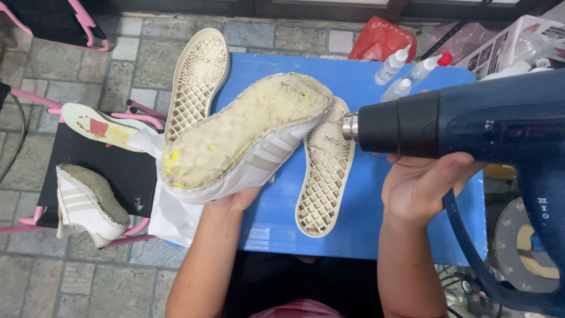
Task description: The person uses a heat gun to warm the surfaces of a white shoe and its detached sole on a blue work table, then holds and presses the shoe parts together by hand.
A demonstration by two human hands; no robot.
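Seemed light and soft-sided, that white sneaker (247,141) cradled sole-up from below at 6 o'clock by left hand (235,201), fingers wrapped under upper; right hand (421,184) curled around heavy blue heat gun (471,123) at 3 o'clock.

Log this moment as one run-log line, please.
left hand: holds white shoe sole-less, underside up | right hand: grips blue heat gun, nozzle at shoe toe | two detached soles on blue table
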